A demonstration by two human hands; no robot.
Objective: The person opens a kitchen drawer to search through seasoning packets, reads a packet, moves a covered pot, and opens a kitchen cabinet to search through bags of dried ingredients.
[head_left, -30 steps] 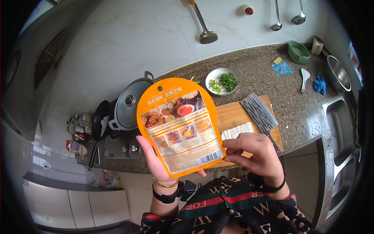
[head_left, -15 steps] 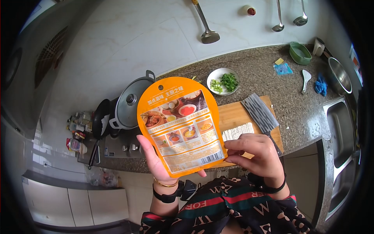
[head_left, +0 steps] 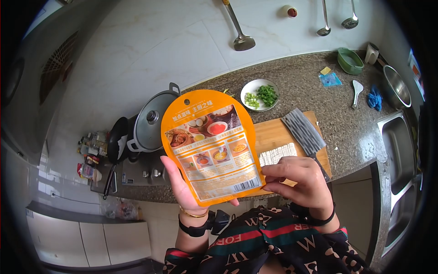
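I hold an orange seasoning packet (head_left: 211, 145) upright in front of me, its printed back with food pictures and a barcode facing the camera. My left hand (head_left: 182, 187) supports it from behind and below, fingers along its left edge. My right hand (head_left: 299, 180) pinches the packet's lower right corner between thumb and fingers. Behind the packet lies a wooden cutting board (head_left: 278, 134) with a cleaver (head_left: 303, 132) and a block of sliced white tofu (head_left: 277, 154) on it.
A lidded pot (head_left: 153, 121) and a black pan (head_left: 116, 141) sit on the stove at left. A white plate of chopped scallions (head_left: 260, 95) stands on the granite counter (head_left: 310, 86). At right are a green bowl (head_left: 350, 60), a white spoon (head_left: 356, 91), a steel bowl (head_left: 396, 86) and a sink (head_left: 401, 150).
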